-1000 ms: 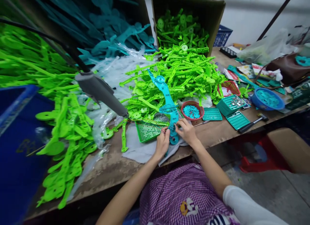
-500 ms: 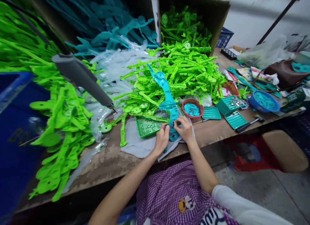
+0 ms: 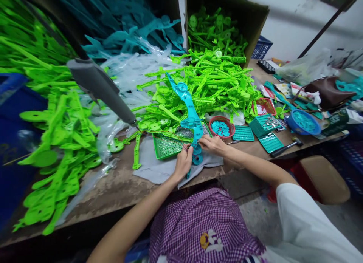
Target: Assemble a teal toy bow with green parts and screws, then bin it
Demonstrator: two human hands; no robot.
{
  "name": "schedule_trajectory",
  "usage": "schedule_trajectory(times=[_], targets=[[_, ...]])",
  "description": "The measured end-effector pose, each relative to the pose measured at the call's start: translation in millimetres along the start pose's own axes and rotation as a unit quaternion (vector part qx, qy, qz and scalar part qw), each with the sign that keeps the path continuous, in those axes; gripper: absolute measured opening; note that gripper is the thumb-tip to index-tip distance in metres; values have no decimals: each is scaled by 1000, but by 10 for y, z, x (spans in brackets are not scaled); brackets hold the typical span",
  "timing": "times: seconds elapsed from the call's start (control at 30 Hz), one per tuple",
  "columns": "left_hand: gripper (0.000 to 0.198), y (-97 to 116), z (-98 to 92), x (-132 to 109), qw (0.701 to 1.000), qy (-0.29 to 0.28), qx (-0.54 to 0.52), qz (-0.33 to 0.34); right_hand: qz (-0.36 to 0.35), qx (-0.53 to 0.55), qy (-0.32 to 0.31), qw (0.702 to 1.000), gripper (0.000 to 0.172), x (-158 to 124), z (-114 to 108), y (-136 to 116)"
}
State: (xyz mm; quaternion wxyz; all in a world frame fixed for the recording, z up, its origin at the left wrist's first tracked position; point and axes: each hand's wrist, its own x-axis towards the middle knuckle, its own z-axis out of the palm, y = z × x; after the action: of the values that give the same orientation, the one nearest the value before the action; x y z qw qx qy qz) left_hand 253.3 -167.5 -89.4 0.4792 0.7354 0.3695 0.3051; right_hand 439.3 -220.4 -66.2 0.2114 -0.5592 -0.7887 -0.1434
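A long blue plastic part (image 3: pixel 192 111) rises from the front of the table toward the green pile. My left hand (image 3: pixel 184 161) grips its lower end from the left, thumb and fingers pinched together. On the right side of the same end, my right hand (image 3: pixel 211 144) is closed with its fingertips at the part; anything small between them is too tiny to make out. Under the part lie a grey cloth (image 3: pixel 153 172) and a green tray (image 3: pixel 167 149) of small metal pieces.
Bright green parts (image 3: pixel 210 81) are heaped behind. A grey power screwdriver (image 3: pixel 99 89) hangs at the left. Rightward are a red basket (image 3: pixel 222 127), teal trays (image 3: pixel 262 123), a blue bowl (image 3: pixel 303 122) and a hammer (image 3: pixel 286 147).
The view has shifted slightly, moving the scene left. My right forearm has swung outward to the right and lies flatter, while its fingertips stay at the blue part.
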Motion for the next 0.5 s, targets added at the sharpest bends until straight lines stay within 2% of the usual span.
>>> schedule_trajectory(times=[0.1, 0.37, 0.5], targets=[[34, 8, -1, -3, 1000, 1, -3, 5, -30, 10, 15, 999, 23, 9, 3, 35], [33, 22, -12, 3, 1000, -1, -4, 16, 49, 19, 64, 997, 25, -39, 91, -64], [31, 13, -14, 1, 1000, -2, -2, 5, 55, 2, 26, 998, 26, -37, 81, -73]])
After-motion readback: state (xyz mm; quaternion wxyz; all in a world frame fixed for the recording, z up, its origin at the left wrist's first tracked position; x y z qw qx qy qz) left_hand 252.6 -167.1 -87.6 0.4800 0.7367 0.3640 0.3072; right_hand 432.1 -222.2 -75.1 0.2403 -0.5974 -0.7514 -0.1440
